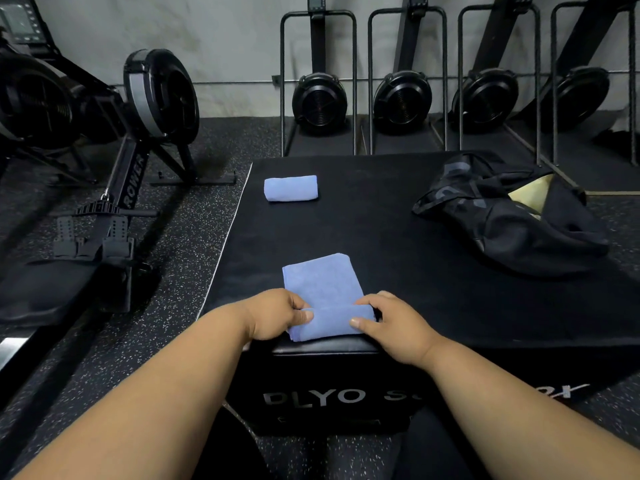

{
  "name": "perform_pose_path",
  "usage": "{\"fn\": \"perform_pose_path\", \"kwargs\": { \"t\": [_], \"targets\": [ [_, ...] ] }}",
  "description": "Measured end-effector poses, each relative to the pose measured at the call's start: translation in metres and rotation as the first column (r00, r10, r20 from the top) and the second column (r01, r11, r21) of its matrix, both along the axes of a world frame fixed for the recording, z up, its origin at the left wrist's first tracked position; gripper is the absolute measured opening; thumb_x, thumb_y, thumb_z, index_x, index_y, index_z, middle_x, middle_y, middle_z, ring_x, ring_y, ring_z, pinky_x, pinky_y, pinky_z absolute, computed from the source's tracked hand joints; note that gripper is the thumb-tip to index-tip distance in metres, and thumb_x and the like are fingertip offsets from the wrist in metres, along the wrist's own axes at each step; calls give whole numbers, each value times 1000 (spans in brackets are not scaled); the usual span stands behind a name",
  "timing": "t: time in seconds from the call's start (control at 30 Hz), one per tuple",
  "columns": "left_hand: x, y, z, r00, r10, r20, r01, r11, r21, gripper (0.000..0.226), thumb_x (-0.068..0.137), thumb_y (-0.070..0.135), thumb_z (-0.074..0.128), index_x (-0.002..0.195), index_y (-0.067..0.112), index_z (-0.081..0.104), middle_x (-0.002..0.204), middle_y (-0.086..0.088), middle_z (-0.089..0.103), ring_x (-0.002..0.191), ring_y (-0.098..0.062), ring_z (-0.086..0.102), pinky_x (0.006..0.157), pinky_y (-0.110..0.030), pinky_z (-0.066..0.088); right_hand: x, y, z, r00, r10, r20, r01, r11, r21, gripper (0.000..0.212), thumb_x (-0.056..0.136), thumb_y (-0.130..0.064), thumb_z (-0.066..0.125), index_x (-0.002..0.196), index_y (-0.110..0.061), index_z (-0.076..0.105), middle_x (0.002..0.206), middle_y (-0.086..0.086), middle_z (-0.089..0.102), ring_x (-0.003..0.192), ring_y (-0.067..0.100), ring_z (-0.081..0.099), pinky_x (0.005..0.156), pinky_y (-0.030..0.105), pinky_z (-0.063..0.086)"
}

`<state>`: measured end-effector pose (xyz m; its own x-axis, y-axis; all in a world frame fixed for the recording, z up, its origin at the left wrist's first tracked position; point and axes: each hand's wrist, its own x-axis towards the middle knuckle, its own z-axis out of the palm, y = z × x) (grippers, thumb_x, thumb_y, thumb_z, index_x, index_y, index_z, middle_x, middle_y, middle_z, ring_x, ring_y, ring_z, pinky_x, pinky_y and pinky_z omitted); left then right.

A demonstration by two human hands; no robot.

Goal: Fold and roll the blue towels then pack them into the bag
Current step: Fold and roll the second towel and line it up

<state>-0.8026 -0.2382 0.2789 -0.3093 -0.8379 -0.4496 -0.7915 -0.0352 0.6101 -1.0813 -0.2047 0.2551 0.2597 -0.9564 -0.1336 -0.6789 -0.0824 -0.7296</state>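
Head view: folded blue towel [322, 289] lies on the black plyo box [398, 258], its near end turned into a roll pinched by the left hand [280, 315] and right hand [391, 323]. Beyond the hands sits a rolled towel [291, 188]; far right of them, the open black bag [509, 220].

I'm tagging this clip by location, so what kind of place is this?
Most likely a gym: a rowing machine stands at left, more rowers are stored upright along the wall, and the towel lies on a padded plyo box.
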Motion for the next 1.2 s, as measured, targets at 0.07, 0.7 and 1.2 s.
{"fn": "perform_pose_path", "kwargs": {
  "t": [0.07,0.7,1.2],
  "targets": [
    [-2,-5,-5,1000,27,-13,-27,1000,-2,39,89,53,62,93,17,76,84,9,75,79,-10,64,101,-43,53,1,-4,2,1000,9,3,-9,999,37,21,96,-50,64,94,-30,69,92,-11,65,86,8,61,85,35,53],
    [8,-9,5,992,69,-101,-70,997,-12,4,92,31,78,95,29,79,86,16,77,80,-2,66,94,-27,53,10,-14,0,999,-38,34,37,999,26,35,97,-58,59,128,-42,61,108,-17,53,98,0,57,87,23,43],
    [2,8,-11,993,106,-51,-117,905,-409,34,90,39,76,123,37,71,117,21,69,107,-1,63,102,-26,48,19,-46,11,982,-175,-76,183,977,110,45,93,-75,47,89,-32,57,83,-13,61,78,10,57,73,31,44]
  ]
}}
